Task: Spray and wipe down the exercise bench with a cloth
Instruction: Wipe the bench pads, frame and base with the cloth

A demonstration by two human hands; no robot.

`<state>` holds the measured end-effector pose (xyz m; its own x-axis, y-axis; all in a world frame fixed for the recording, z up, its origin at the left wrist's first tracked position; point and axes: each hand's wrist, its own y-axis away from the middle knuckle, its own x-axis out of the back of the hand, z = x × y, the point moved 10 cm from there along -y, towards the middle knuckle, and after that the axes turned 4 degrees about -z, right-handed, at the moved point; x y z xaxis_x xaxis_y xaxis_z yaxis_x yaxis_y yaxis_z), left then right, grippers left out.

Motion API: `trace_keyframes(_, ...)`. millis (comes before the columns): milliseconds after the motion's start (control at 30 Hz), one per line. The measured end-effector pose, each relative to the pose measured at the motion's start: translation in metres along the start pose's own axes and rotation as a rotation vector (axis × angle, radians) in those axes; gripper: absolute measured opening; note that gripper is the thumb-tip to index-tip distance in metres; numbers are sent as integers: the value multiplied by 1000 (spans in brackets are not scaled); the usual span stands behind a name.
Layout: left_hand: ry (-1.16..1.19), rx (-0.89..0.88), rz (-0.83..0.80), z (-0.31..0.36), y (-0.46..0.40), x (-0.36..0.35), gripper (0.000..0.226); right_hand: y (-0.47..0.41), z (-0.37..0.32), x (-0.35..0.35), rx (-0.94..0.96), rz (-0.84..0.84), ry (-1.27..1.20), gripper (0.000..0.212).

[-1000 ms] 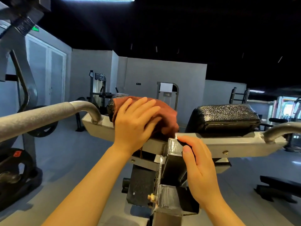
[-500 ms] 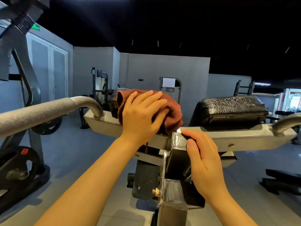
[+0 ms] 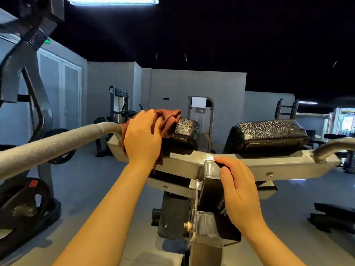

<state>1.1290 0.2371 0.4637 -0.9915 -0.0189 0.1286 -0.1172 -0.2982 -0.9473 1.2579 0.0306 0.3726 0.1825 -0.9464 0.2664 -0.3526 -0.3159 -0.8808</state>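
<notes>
L hand [image 3: 143, 138] flat on brown cloth [image 3: 167, 120], fingers straight, pressing it onto left black pad [image 3: 185, 129]. R hand [image 3: 239, 191] curled round grey frame post [image 3: 210, 167] below crossbar [image 3: 249, 160]

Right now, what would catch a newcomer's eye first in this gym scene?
A rust-brown cloth under the left hand, pressed on the near end of the left black cracked vinyl pad. The right hand grips the grey metal frame at centre, a matching pad sitting uncovered to the right.
</notes>
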Motion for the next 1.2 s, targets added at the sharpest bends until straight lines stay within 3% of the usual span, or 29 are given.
trace_keyframes(100, -150, -52, 18, 27, -3, -10, 30, -1, -1, 2, 6, 18, 15, 33)
trace_keyframes(233, -228, -383, -109, 92, 17, -51, 33, -2, -7, 2, 25, 39, 34, 27)
trace_keyframes(333, -242, -494, -189, 96, 29, -58, 36, -1, -7, 3, 13, 26, 14, 27)
trace_keyframes(433, -149, -403, -97, 59, 22, -29, 33, -1, -4, 2, -8, 7, -46, 39)
trace_keyframes(667, 32, 49, -21, -14, 3, -1, 43, 0, 1, 1, -31, 20, -32, 45)
trace_keyframes(800, -100, -59, 27, 32, 8, -19, 34, -1, 0, 1, -11, 23, -14, 42)
trace_keyframes(1000, -25, -333, -86, 75, 47, -36, 30, -2, -10, 2, 28, 16, 17, 33)
trace_keyframes(1200, 386, -25, -147, 59, 67, -5, 28, -2, -19, 2, -73, -132, 57, 29)
